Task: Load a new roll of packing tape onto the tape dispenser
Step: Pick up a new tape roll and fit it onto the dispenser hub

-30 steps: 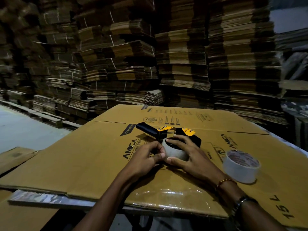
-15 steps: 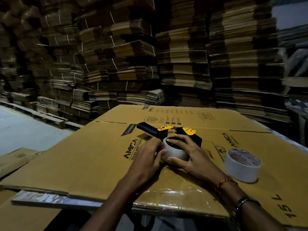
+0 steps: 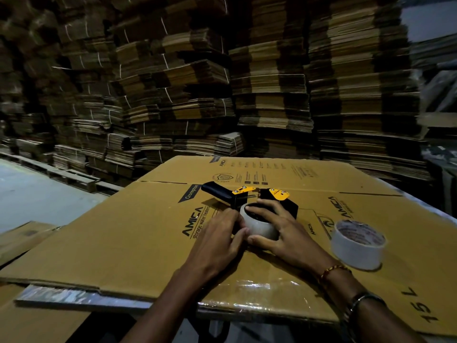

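Beside hands [image 3: 284, 233], perhaps spare roll [image 3: 357, 243]

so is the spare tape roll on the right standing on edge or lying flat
Lying flat: the spare tape roll rests on the cardboard sheet with its core hole facing up.

Both hands on the tape roll [image 3: 259, 225] sitting in the dispenser [image 3: 247, 196], left hand [image 3: 217, 240] and right hand [image 3: 284, 235] gripping it; spare roll [image 3: 357, 243] off right.
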The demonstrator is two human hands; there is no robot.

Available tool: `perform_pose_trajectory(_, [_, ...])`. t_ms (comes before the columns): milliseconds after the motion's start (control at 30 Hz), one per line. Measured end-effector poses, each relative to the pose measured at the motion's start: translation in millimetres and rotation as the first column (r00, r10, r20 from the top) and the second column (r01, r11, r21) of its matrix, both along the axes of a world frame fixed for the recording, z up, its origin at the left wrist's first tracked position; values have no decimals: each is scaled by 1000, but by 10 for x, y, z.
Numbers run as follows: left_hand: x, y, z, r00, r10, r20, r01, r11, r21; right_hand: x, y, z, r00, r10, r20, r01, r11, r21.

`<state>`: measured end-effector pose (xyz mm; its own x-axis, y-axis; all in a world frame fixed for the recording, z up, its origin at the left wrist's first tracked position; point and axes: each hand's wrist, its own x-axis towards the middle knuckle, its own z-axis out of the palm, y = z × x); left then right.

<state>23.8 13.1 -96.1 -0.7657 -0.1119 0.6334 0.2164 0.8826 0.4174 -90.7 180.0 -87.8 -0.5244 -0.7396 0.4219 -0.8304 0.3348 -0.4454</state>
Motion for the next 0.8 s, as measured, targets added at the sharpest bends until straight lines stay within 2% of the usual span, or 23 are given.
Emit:
perform_pose_trajectory(100, [-2,5,-17,999,36,-20,-37,996,-80,-4,-1,3,1000,-1,-10,1,1000,15])
perform_pose_trajectory(200, [-19,-15,-13,1000,12,-13,-13,997,-81,-16,2,15,1000,9,-12,-9,1000,16])
perform_pose_trajectory(433, [-29,-196,97,976,-171,136,145,973,180,-30,25,92,997,51,51,-53,998,41])
perform_pose_trajectory(633, [-99,-453,257,874,-360,327,249,908,336,-71,38,106,994,80,78,-85,994,67])
perform_pose_trajectory(800, [-117,-502,214,826,-475,302,276,810,518,-92,43,129,989,95,112,-104,991,79])
